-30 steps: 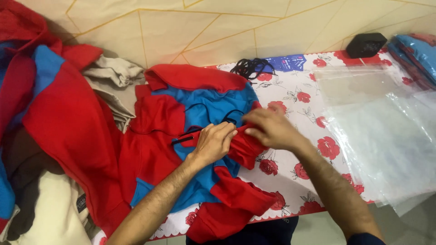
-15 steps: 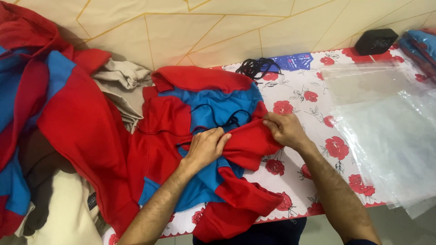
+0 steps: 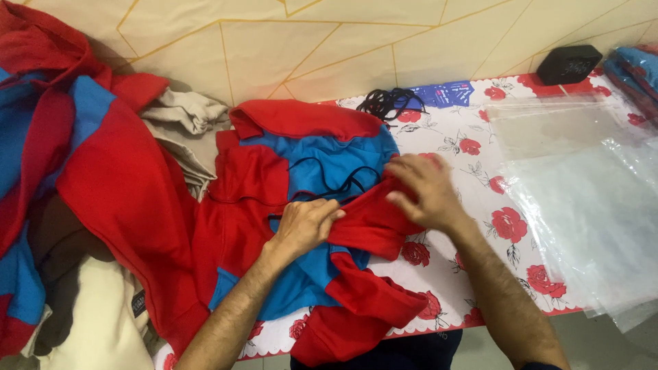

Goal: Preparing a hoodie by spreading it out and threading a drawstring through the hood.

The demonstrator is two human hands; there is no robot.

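Note:
A red and blue hooded garment (image 3: 301, 171) with black drawstrings lies spread on a table covered by a white cloth with red roses (image 3: 507, 226). My left hand (image 3: 305, 226) grips a red folded sleeve part at the garment's middle. My right hand (image 3: 425, 188) lies flat with fingers spread on the same red fold, at the garment's right edge. Both hands rest on the fabric close together.
A heap of red, blue and beige clothes (image 3: 82, 192) fills the left side. Clear plastic bags (image 3: 582, 199) lie on the right. Black cords (image 3: 391, 103) and a blue packet (image 3: 442, 94) sit at the back, a small black box (image 3: 569, 64) far right, blue items (image 3: 634, 65) beyond it.
My right hand has moved right and up along the red fold and flattened out. My left hand stayed gripping the fabric. The red sleeve part is now folded across the garment's middle.

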